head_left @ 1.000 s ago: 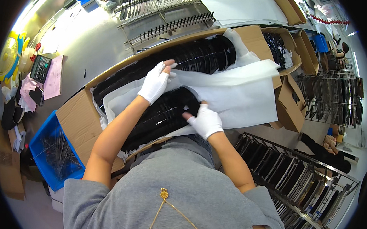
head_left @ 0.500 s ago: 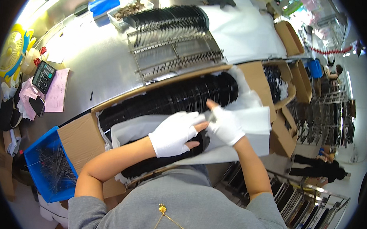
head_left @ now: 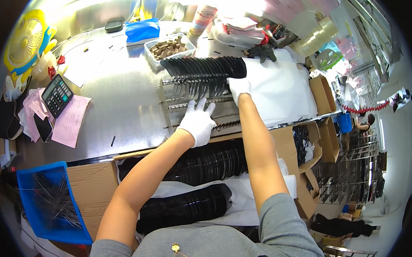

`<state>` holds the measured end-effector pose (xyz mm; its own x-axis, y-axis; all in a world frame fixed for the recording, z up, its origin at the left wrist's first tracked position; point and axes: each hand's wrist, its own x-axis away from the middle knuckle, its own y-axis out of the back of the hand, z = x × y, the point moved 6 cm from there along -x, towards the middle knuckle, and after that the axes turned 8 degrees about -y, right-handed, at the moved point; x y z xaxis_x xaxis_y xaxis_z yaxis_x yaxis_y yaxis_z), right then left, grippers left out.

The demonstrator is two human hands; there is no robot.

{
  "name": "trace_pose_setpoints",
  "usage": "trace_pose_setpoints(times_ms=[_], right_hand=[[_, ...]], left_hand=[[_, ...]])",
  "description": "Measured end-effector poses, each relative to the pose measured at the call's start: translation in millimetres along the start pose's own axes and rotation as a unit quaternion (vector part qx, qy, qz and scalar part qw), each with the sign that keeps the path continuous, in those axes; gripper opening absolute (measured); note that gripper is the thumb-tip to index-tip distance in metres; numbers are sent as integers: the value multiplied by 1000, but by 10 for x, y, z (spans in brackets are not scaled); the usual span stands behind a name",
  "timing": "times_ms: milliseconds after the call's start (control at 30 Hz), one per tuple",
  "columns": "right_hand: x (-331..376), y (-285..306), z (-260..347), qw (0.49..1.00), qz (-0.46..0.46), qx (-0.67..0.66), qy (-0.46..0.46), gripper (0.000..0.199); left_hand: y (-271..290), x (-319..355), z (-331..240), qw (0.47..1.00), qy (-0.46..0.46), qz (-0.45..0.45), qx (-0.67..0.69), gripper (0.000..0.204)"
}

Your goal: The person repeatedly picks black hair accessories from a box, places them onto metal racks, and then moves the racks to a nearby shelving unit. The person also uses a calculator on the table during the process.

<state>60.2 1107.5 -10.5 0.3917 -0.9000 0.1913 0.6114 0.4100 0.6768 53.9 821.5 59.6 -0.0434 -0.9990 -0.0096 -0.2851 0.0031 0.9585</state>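
Both gloved hands reaching to the wire rack [head_left: 189, 97] at frame centre-top: left hand [head_left: 198, 121] spreading wide on it, right hand [head_left: 238, 87] prob. gripping the black curved pieces [head_left: 202, 68] standing there.

A rack [head_left: 193, 104] stands on the table [head_left: 123, 101], a calculator [head_left: 57, 95] to its left.

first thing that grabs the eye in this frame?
Two white-gloved hands over a wire rack on the steel table: the left hand rests on its front rails, the right hand touches the row of black curved parts standing in it. Below, an open cardboard box holds more black stacks on white sheets. A yellow fan sits far left.
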Motion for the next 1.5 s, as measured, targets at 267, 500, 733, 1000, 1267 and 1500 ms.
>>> trace_pose_setpoints(times_ms=[267,500,733,1000,1267,1500], right_hand=[[549,113,-256,705,342,-593,-184,21],[1505,557,414,435,538,-721,-44,37],[2169,1636,1649,821,232,-478,208,33],[2603,167,913,935,330,-26,122,43],[1110,-75,953,993,-27,118,3,86],[761,-454,454,996,-83,17,-4,48]], left_hand=[[25,40,-130,999,-21,30,-15,33],[66,116,-365,999,-20,3,-34,21],[57,106,-37,999,23,18,40,44],[534,354,315,485,4,-272,831,42],[-118,551,732,458,179,-463,738,22],[-520,392,758,537,235,-443,679,28]])
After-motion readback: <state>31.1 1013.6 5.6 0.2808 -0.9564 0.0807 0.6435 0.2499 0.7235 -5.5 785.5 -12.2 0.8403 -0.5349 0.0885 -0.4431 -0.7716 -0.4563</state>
